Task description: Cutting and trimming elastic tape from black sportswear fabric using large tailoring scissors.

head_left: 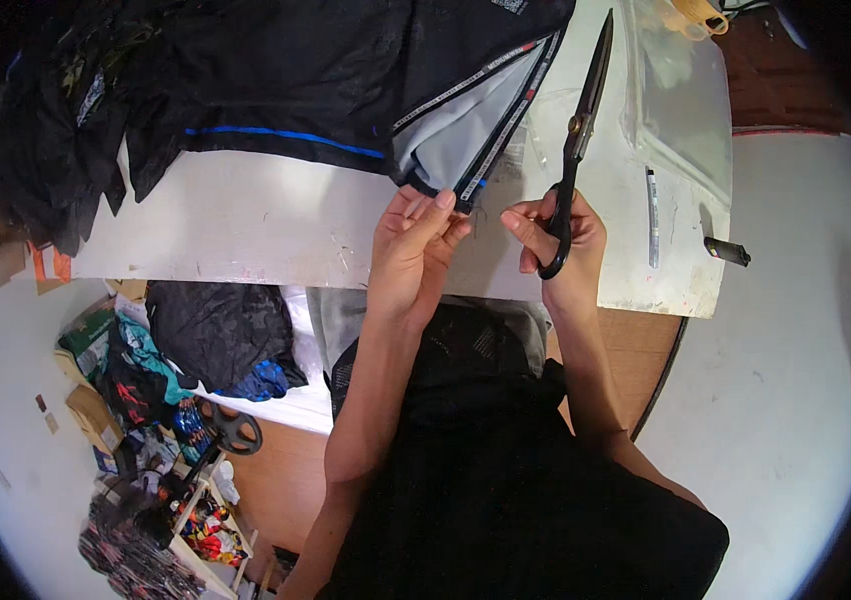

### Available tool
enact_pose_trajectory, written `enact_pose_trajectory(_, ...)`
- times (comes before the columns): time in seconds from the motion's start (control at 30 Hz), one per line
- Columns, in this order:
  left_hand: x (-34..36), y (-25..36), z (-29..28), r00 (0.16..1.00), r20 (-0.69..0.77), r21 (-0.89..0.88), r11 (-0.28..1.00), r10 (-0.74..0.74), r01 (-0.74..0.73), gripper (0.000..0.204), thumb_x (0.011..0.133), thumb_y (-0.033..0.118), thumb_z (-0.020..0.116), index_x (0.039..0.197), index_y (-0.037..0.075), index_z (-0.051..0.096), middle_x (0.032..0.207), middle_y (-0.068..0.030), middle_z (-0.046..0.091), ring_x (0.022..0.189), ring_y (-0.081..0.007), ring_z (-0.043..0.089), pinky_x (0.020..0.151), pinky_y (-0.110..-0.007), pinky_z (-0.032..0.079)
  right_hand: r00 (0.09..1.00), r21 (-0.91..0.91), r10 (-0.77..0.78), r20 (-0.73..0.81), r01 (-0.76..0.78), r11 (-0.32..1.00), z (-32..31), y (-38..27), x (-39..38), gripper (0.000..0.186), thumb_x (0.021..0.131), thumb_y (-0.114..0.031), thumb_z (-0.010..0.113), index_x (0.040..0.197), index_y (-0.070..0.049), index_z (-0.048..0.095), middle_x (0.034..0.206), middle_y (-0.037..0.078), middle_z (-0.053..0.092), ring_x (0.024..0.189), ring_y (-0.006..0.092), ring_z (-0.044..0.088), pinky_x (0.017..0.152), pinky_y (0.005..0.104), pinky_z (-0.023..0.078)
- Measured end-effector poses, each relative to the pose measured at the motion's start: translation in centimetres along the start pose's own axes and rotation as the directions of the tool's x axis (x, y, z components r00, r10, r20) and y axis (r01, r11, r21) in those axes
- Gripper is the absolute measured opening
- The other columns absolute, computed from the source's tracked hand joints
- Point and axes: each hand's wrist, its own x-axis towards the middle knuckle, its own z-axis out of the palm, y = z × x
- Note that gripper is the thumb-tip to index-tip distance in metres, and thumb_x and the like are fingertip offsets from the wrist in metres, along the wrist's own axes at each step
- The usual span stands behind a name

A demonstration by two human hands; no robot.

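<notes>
- Currently, a dark garment [296, 90] is lying across the table at eleven o'clock, its near corner reaching toward the hands.
- Along that corner, two printed bands [517, 110] are running in a V toward one o'clock, and a pale grey inner side [461, 112] is showing between them.
- A blue stripe [286, 138] is following the garment's lower edge.
- The left hand [418, 235], just above centre, is pinching the garment's corner between thumb and fingers.
- The right hand [568, 230], at two o'clock, is curling around the handles of the black scissors [580, 135]; its thumb is pointing toward nine o'clock, and whether its fingertips are gripping anything else, I cannot tell.
- The scissors' blades are lying together and pointing up toward one o'clock.
- Beneath all this, the white table [266, 220] is stretching across the upper half.
- A slim pen [654, 217] is lying at two o'clock, and a small black object [727, 251] is resting by the table's edge near three.
- Clear plastic [688, 95] is spreading between one and two o'clock.
- Below the table, a bundle of dark patterned cloth [221, 335] is sitting near nine o'clock, while a black handwheel [236, 428] is showing at eight.
</notes>
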Motion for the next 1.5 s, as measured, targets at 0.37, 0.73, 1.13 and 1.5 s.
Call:
enact_pose_trajectory(0.37,-0.6,0.3,1.6,0.994,-0.053,0.064,0.994,0.097,-0.094,0.017,0.087,0.006,0.06,0.098,0.006,0.048,0.078,-0.0068,0.062,0.07,-0.0159,0.062,0.064,-0.026,0.046,0.991,0.046,-0.118,0.062,0.115,0.992,1.8,-0.2,0.3,0.027,0.073,0.003,0.072,0.078,-0.006,0.047,0.081,0.013,0.067,0.052,0.0043,0.055,0.04,0.0147,0.041)
enact_pose_trajectory(0.73,-0.5,0.9,2.0,0.942,0.131,0.608,0.726,0.308,-0.322,0.019,0.09,0.01,0.056,0.101,-0.005,0.062,0.077,-0.0062,0.064,0.076,-0.0097,0.059,0.072,-0.022,0.046,0.998,0.131,-0.036,0.047,0.029,0.991,2.7,-1.4,1.7,0.021,0.075,0.0,0.072,0.077,-0.005,0.051,0.075,0.011,0.066,0.047,0.0047,0.053,0.037,0.015,0.036)
enact_pose_trajectory(1.13,-0.2,4.7,2.9,0.935,0.05,0.637,0.709,0.352,-0.302,0.018,0.091,0.012,0.056,0.092,-0.005,0.061,0.072,-0.0032,0.06,0.067,-0.0061,0.052,0.064,-0.02,0.042,0.965,-0.44,-0.222,0.141,0.262,0.859,-5.3,1.0,-1.3,0.038,0.066,-0.021,0.083,0.063,-0.007,0.048,0.052,-0.003,0.047,0.04,0.0041,0.039,0.038,0.0188,0.03)
enact_pose_trajectory(1.5,0.3,6.6,2.9,0.963,0.184,0.564,0.782,0.196,-0.267,0.024,0.096,0.019,0.046,0.085,0.0,0.055,0.071,0.0,0.046,0.071,-0.0098,0.042,0.069,-0.023,0.035,0.756,-0.728,-0.417,0.504,0.632,0.266,-8.3,-2.1,-1.5,0.051,0.05,-0.034,0.089,0.059,-0.007,0.047,0.047,0.0,0.044,0.04,0.0112,0.042,0.041,0.0215,0.034)
